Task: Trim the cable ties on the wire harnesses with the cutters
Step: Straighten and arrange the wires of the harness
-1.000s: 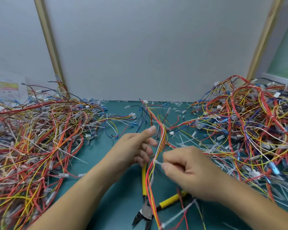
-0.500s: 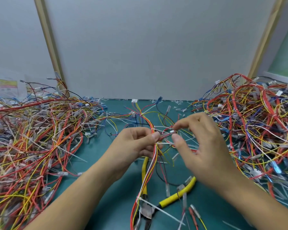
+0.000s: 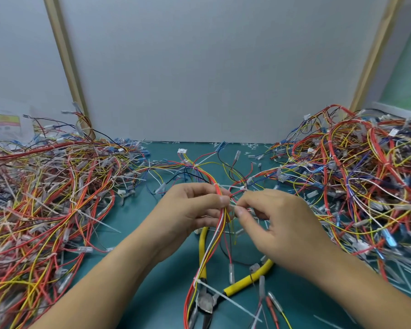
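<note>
My left hand (image 3: 190, 210) grips a wire harness (image 3: 215, 243) of red, yellow and white wires above the middle of the green mat. My right hand (image 3: 278, 224) pinches a white cable tie (image 3: 234, 206) on that harness, thumb and forefinger close against my left thumb. The harness hangs down toward me, and a second cable tie (image 3: 226, 296) with a long uncut tail sticks out near its lower end. The yellow-handled cutters (image 3: 208, 302) lie on the mat under the harness, jaws toward me, touched by neither hand.
A big heap of harnesses (image 3: 45, 198) covers the left of the mat (image 3: 140, 233). Another heap (image 3: 361, 181) fills the right. Cut tie tails and loose connectors lie scattered at the back and right. A grey wall panel stands behind.
My right hand dropped from the wires above my left thumb to pinch the cable tie lower down. My left hand kept its grip on the harness and barely moved.
</note>
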